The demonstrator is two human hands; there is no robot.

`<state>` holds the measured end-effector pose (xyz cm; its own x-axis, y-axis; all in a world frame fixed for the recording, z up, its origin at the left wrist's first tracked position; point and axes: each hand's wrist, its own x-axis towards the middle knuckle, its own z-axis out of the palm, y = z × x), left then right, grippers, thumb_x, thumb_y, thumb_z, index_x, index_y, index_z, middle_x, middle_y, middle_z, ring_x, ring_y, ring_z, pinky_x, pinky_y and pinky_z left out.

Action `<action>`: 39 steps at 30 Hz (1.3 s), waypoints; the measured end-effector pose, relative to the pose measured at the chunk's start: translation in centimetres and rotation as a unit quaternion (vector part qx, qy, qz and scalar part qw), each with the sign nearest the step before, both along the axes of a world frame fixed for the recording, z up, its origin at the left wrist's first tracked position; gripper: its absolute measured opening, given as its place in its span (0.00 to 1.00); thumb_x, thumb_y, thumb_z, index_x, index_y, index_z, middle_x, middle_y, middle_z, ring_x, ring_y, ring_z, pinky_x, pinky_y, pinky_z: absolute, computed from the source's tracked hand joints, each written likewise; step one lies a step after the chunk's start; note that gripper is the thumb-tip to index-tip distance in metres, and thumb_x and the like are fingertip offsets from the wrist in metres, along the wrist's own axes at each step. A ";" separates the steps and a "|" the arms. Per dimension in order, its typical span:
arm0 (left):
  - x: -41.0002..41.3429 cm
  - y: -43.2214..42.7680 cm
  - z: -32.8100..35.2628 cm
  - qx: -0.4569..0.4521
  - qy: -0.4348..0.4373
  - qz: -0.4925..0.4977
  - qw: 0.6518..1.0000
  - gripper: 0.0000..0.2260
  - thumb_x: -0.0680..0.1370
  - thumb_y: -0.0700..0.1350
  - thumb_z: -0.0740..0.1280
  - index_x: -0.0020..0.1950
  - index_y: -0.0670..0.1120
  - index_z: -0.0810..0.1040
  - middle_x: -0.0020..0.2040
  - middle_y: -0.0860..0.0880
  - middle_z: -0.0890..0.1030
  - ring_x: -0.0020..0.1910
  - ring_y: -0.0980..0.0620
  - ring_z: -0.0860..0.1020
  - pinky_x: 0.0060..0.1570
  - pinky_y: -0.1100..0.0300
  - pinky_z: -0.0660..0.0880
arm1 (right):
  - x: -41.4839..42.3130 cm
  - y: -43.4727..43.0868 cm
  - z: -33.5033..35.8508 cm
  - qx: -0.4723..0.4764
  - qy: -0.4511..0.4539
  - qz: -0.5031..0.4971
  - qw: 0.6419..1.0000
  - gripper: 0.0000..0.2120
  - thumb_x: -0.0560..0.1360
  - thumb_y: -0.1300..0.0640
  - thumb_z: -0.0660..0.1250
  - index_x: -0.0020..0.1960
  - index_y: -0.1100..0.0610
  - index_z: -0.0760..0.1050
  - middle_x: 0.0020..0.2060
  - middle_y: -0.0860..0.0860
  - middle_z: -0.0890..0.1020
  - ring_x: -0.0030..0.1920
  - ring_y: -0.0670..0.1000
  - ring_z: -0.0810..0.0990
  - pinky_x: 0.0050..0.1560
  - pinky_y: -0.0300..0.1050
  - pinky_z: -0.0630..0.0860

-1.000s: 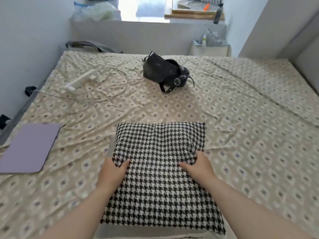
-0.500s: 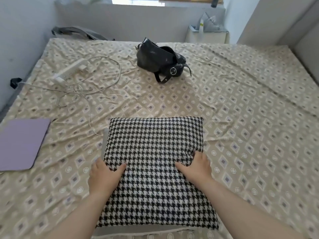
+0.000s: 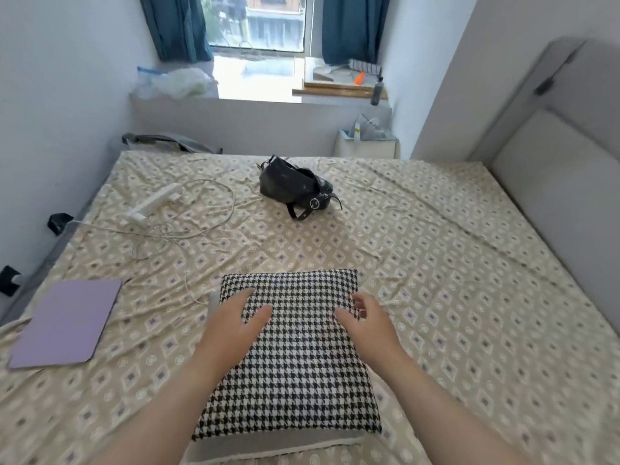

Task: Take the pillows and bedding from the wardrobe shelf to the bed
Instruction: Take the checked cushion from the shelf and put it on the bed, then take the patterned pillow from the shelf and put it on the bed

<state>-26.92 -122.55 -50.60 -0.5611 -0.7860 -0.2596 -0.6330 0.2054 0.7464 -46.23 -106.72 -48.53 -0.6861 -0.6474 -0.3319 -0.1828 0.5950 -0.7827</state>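
Two bare arms reach out in front of me, and I see both hands over one pillow [image 3: 295, 357]. The pillow has a black and white check cover and lies flat on the bed [image 3: 453, 297], close to the near edge. My left hand [image 3: 231, 325] is spread wide open, fingers apart, above the left side of the pillow, holding nothing. My right hand [image 3: 367, 320] is at the right edge of the pillow with its fingers loose and a little curled, and it holds nothing too (I cannot tell if either hand is touching the cloth or just above it).

The bed has a tan sheet with little diamond shapes and lots of wrinkles. To the left, near the edge, lies a flat purple pad [image 3: 67, 323]. Farther back on the left is a white power strip [image 3: 152, 204] with a tangle of white cables [image 3: 201, 226] looping toward the pillow. In the middle, farther off, sits a black bag [image 3: 292, 186] with a strap. On the right stands a grey padded headboard [image 3: 557, 182]. At the far end is a window [image 3: 261, 23] with blue curtains [image 3: 174, 26].
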 end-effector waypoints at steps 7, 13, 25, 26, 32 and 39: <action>-1.8 4.9 12.0 -0.032 0.127 -0.034 0.991 0.25 0.76 0.65 0.60 0.67 0.52 0.74 0.62 0.55 0.78 0.58 0.56 0.75 0.61 0.52 0.71 | 0.2 8.4 13.2 -0.081 0.031 -0.097 0.992 0.23 0.76 0.46 0.66 0.69 0.51 0.68 0.61 0.46 0.73 0.63 0.48 0.72 0.62 0.49 0.72; -6.5 12.4 20.8 -0.049 0.215 -0.121 0.968 0.15 0.79 0.49 0.66 0.62 0.45 0.78 0.55 0.51 0.80 0.50 0.63 0.75 0.54 0.61 0.73 | -0.5 17.2 22.4 -0.131 0.090 -0.167 0.973 0.21 0.76 0.47 0.67 0.67 0.51 0.70 0.60 0.48 0.75 0.60 0.49 0.75 0.53 0.43 0.71; -13.1 36.3 30.8 -0.020 0.316 -0.309 0.897 0.20 0.69 0.57 0.63 0.57 0.50 0.79 0.52 0.59 0.80 0.51 0.67 0.75 0.46 0.73 0.68 | 1.9 43.3 30.2 -0.187 0.192 -0.312 0.912 0.12 0.76 0.51 0.68 0.58 0.46 0.71 0.54 0.42 0.76 0.56 0.45 0.74 0.58 0.43 0.70; -13.6 38.3 30.9 -0.014 0.318 -0.322 0.892 0.20 0.69 0.57 0.64 0.57 0.50 0.79 0.53 0.58 0.80 0.52 0.66 0.76 0.48 0.72 0.69 | 2.3 45.7 30.3 -0.186 0.197 -0.326 0.906 0.12 0.76 0.51 0.68 0.58 0.47 0.71 0.53 0.42 0.76 0.56 0.45 0.74 0.57 0.42 0.70; -15.4 50.4 31.4 0.033 0.329 -0.409 0.851 0.21 0.69 0.56 0.64 0.59 0.50 0.78 0.56 0.57 0.80 0.54 0.64 0.76 0.50 0.67 0.71 | 5.2 58.7 30.8 -0.178 0.220 -0.418 0.863 0.13 0.77 0.50 0.67 0.60 0.47 0.71 0.55 0.42 0.76 0.58 0.45 0.74 0.59 0.44 0.71; -17.0 65.1 31.7 0.086 0.331 -0.541 0.768 0.10 0.78 0.45 0.68 0.59 0.48 0.78 0.57 0.53 0.80 0.54 0.63 0.76 0.49 0.70 0.70 | 11.8 71.4 32.0 -0.147 0.257 -0.547 0.783 0.13 0.76 0.53 0.67 0.60 0.48 0.73 0.55 0.42 0.77 0.56 0.42 0.75 0.57 0.39 0.71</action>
